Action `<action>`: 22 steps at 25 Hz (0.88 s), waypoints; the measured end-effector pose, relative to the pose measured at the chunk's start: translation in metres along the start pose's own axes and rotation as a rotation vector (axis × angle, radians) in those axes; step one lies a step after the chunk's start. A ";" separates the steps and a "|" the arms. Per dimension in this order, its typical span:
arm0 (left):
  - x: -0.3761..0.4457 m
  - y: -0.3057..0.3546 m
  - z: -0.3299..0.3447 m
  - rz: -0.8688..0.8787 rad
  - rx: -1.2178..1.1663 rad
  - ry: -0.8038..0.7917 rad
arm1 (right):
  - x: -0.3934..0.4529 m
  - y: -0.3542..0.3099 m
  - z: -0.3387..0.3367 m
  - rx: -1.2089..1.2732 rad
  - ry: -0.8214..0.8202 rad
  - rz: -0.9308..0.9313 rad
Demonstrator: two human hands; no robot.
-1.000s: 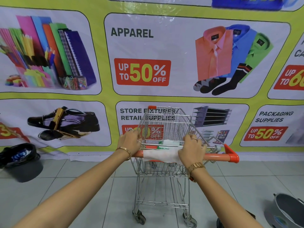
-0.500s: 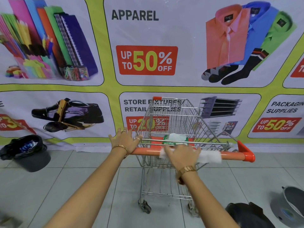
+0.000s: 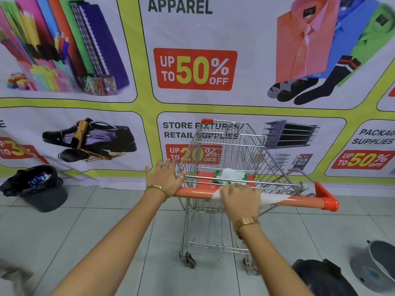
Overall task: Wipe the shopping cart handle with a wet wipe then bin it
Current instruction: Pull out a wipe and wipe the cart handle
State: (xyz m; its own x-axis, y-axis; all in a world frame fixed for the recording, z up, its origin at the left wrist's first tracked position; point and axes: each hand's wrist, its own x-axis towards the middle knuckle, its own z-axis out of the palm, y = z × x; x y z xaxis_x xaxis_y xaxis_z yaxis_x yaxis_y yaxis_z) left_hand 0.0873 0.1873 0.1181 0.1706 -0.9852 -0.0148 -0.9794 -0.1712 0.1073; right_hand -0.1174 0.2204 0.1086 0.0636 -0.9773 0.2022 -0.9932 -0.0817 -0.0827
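Observation:
A small wire shopping cart point(image 3: 226, 146) stands in front of me with an orange handle point(image 3: 303, 202) running across its near end. My right hand point(image 3: 240, 198) presses a white wet wipe point(image 3: 271, 198) flat around the middle of the handle; the wipe sticks out to the right of my fingers. My left hand point(image 3: 163, 178) rests on the handle's left end, fingers spread over the basket corner. A green and white wipes pack point(image 3: 230, 175) lies on the cart's orange seat flap just behind the handle.
A dark bin lined with a black bag point(image 3: 40, 189) stands on the tiled floor at the left, by the banner wall. A black bag point(image 3: 320, 276) and a grey bucket point(image 3: 380, 263) sit at the lower right. The printed banner point(image 3: 192, 71) hangs directly behind the cart.
My right hand has slid the wipe along the handle, and the wipe now trails out to the right of it. My left hand's fingers have opened out on the handle's left end. The view has moved closer.

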 end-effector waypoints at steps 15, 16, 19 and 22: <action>-0.003 0.003 -0.001 0.066 0.004 -0.008 | -0.013 0.015 0.007 0.020 0.109 0.083; -0.003 0.004 -0.001 0.066 -0.003 -0.014 | -0.013 0.029 0.008 0.008 0.173 0.119; -0.005 0.008 -0.002 0.065 -0.010 -0.021 | -0.010 0.037 0.008 0.000 0.262 0.236; -0.004 0.009 -0.002 0.055 -0.004 -0.033 | -0.012 -0.009 0.002 0.072 0.164 0.190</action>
State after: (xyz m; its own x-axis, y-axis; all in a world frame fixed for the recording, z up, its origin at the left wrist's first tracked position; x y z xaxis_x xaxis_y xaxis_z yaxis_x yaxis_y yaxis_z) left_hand 0.0782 0.1899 0.1211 0.1129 -0.9928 -0.0412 -0.9867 -0.1169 0.1132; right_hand -0.1091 0.2327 0.1049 -0.1463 -0.9320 0.3317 -0.9759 0.0811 -0.2027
